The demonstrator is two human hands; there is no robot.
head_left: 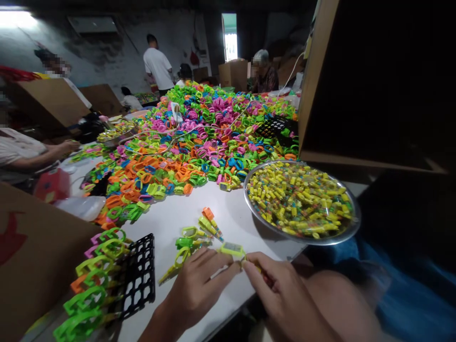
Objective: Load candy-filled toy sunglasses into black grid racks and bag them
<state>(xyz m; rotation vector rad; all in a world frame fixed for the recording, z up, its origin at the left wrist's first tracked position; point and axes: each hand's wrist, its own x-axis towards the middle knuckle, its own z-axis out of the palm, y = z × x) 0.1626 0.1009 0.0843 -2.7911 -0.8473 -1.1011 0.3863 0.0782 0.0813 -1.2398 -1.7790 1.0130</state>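
Observation:
Near the front edge of the white table, my left hand [201,280] is closed, its thumb and fingers pinching a yellow-green plastic toy watch [231,248]. My right hand [276,282] meets it there, thumb and forefinger pressed together at the watch's strap end. Its curled fingers partly cover a small yellow and red piece that I cannot make out fully. Just beyond my left hand lie several toy watches with slim candy-filled tubes attached, among them a green watch [184,242] and an orange one [208,213].
A steel bowl [251,209] of yellow-capped candy tubes stands at the right. A black rack [137,278] with watches along its side is at the left. Behind rises a large heap of colourful watches [199,142] crossed by a white cable. Cardboard boxes flank both sides; other people are beyond.

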